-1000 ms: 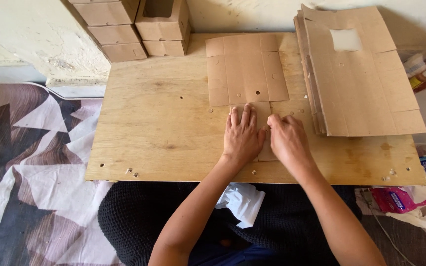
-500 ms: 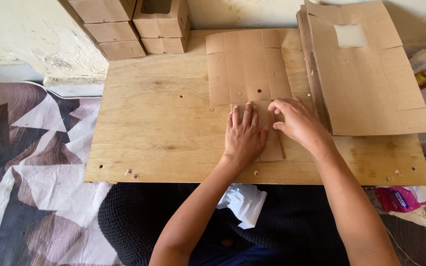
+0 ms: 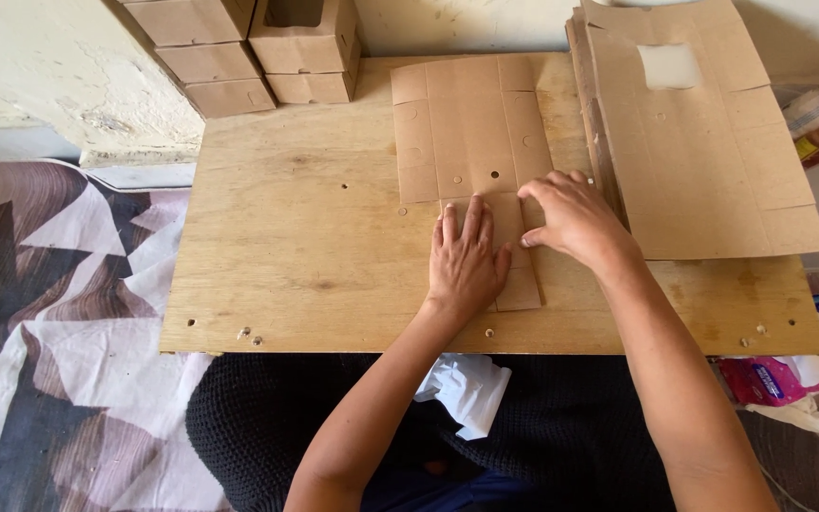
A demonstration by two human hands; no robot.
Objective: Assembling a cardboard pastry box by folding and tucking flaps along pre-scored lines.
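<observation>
Here, flat cardboard sheet [image 3: 471,133] at board [image 3: 296,246] centre, reaching toward far edge. Left hand [image 3: 464,261] spread flat, pressing near flap. Right hand [image 3: 571,218] half-curled, fingertips on fold, gripping nothing. Likely light, stiff, creasable; take by flap edges.

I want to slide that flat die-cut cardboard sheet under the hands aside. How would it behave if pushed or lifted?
The cardboard sheet looks thin and flat, so probably light and easy to slide on the smooth wooden board. Its scored fold lines suggest it would bend or flop at the flaps if lifted by one edge. The left hand lies flat on it.
</observation>
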